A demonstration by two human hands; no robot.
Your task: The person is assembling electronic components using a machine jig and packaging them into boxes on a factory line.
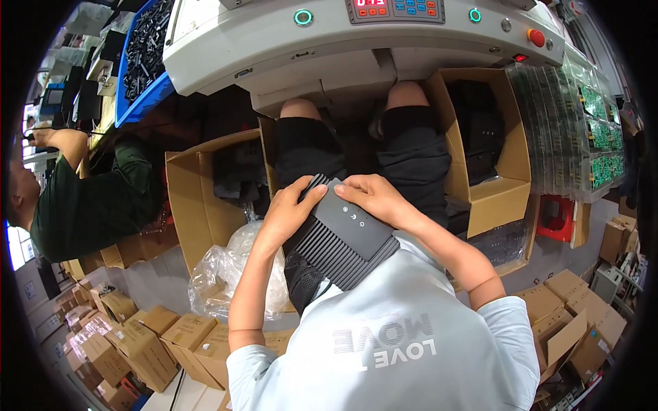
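A dark grey plastic housing cover [362, 231], ribbed along one side and marked with small white icons, lies against my lap and shirt. My left hand [291, 207] grips its far left corner, thumb on top and fingers bent round the edge. With my right hand [375, 196] I hold the far right edge, the thumb pressed on the smooth face. The undersides of my fingers are partly hidden. To the left of my legs, an open carton [192, 205] holds similar dark parts; another open carton [502, 211] with black housings stands at the right.
A white machine [274, 48] with a lit panel [396, 10] and red stop button [536, 38] spans the front. Blue bin [147, 103] holds small black parts. Clear trays [555, 130] hold green circuit boards. Plastic bag [240, 270] lies left. A person [96, 198] works further left.
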